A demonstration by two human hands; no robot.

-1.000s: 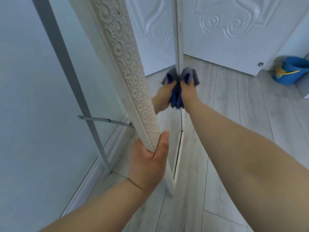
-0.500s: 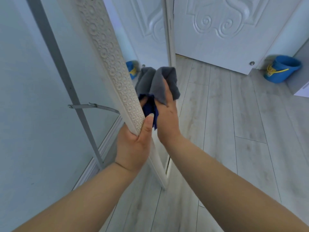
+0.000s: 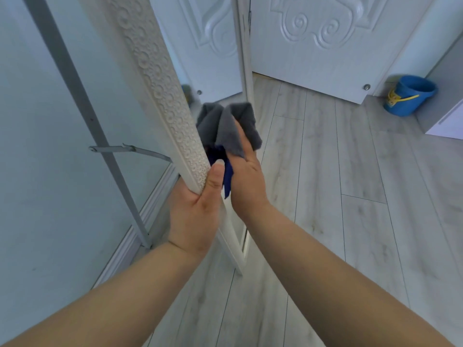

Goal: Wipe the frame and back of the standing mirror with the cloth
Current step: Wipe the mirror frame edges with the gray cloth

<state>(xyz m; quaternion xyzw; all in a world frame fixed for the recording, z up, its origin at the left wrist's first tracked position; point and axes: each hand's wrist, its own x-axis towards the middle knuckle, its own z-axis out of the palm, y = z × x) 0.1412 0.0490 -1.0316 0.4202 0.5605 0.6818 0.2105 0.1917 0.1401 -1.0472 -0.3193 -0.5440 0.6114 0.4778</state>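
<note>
The standing mirror's white embossed frame (image 3: 155,78) runs diagonally from the top left down to the floor, seen edge-on. My left hand (image 3: 195,209) grips the frame's near edge, thumb up along its patterned face. My right hand (image 3: 246,181) holds a grey and blue cloth (image 3: 229,126) against the mirror's glass side, right beside the frame. The glass reflects the cloth and the door. Behind the mirror a grey metal support leg (image 3: 82,108) with a cross brace (image 3: 125,149) stands near the wall.
A light blue wall (image 3: 37,171) with a white skirting board is on the left. White carved doors (image 3: 325,41) close the far side. A blue bucket (image 3: 411,95) with a yellow handle sits at the right, beside a white cabinet corner (image 3: 448,121). The floor is pale wood laminate.
My right hand drew the cloth back from the mirror's far edge to the near edge beside my left hand. My left hand kept its grip and slid slightly up the frame.
</note>
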